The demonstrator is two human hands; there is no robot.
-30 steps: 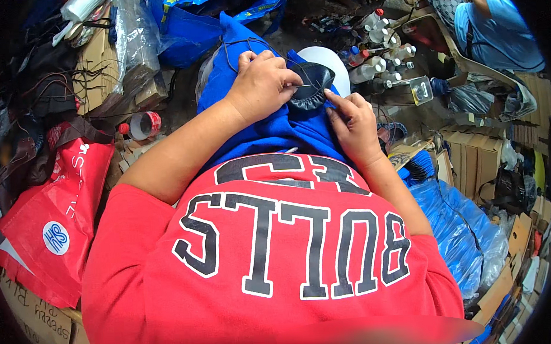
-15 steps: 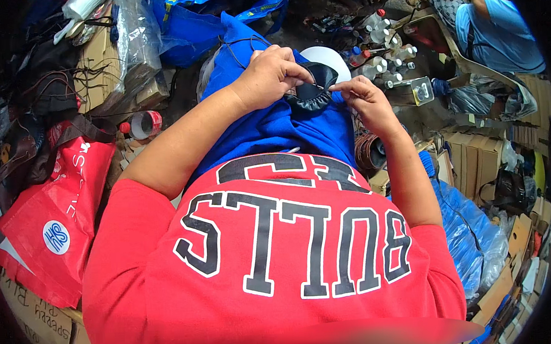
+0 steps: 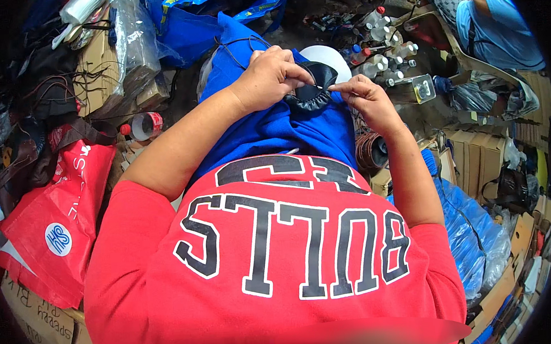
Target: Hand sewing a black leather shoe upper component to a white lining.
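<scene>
A black leather-like piece (image 3: 312, 101) with a puckered, gathered rim rests on my lap over blue cloth (image 3: 248, 120). Over its left side my left hand (image 3: 273, 73) is closed in a pinch. A thin, pale, needle-like thing shows at those fingertips, too small to name surely. My right hand (image 3: 369, 100) pinches at the piece's right edge, thumb and forefinger together; what they hold is too small to make out. Just behind the black piece, a white rounded thing (image 3: 327, 58) is partly covered by it.
Several plastic bottles (image 3: 385, 57) stand at the far right, near a person in a blue shirt (image 3: 499, 32). On my left are a red bag (image 3: 59, 214) and a bottle lying down (image 3: 143, 126). Blue plastic wrap (image 3: 462, 231) and cardboard (image 3: 468, 155) are on my right.
My hands stay at the black piece with only slight shifts of the fingers. The pale thin thing by my left fingertips shows more plainly now.
</scene>
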